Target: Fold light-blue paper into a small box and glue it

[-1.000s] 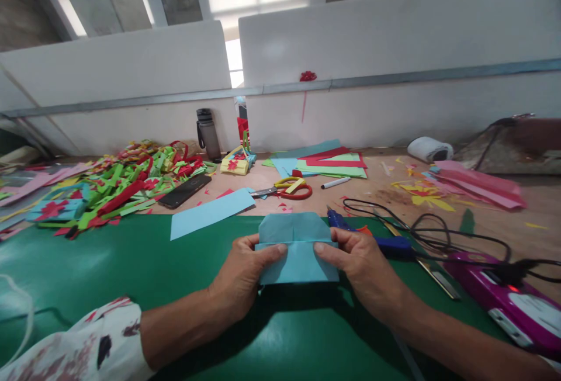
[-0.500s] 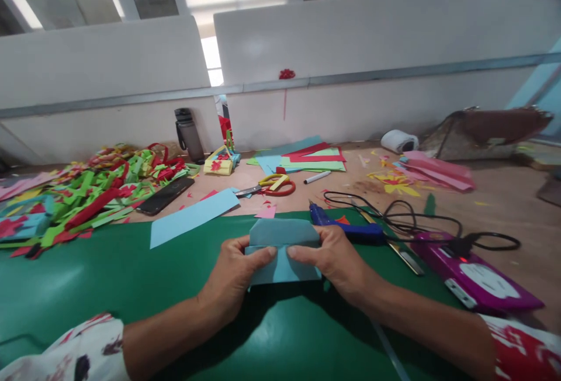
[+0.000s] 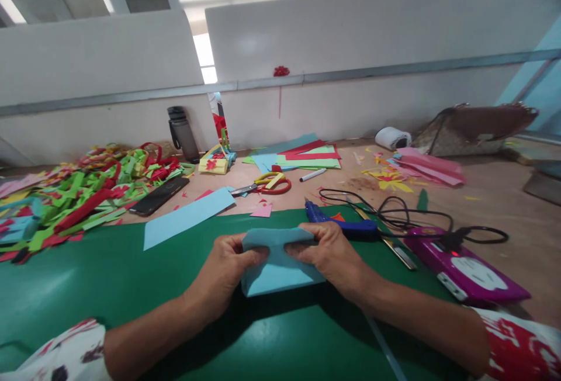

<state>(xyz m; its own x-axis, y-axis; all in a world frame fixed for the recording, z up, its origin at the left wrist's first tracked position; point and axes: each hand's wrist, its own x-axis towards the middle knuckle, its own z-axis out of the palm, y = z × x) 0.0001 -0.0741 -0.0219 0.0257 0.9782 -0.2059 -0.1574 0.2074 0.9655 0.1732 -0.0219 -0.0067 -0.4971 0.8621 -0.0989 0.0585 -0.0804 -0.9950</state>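
A folded piece of light blue paper [image 3: 280, 273] is held just above the green mat [image 3: 131, 287]. My left hand [image 3: 225, 270] pinches its left side, the thumb pressed under the upper flap. On the opposite side, my right hand [image 3: 333, 258] grips it the same way, thumb tucked beneath the flap. The flap curls over toward me, and the fingers behind the paper are hidden. Beyond the hands lie a flat blue paper strip [image 3: 188, 218], scissors [image 3: 263, 184] with orange and yellow handles, and a blue glue gun [image 3: 342, 223].
A purple power strip [image 3: 468, 270] with a black cable sits at the right, beside a metal-bladed cutter [image 3: 400, 253]. Paper strips [image 3: 96, 188] pile up at the left near a phone [image 3: 160, 196] and a bottle [image 3: 183, 134]. Coloured sheets [image 3: 298, 154] and a handbag [image 3: 475, 130] are farther back.
The paper's upper flap, standing up flat before, now bends down over my thumbs. My thumbs have slid under it, and the paper tilts slightly. The whole view has shifted a little.
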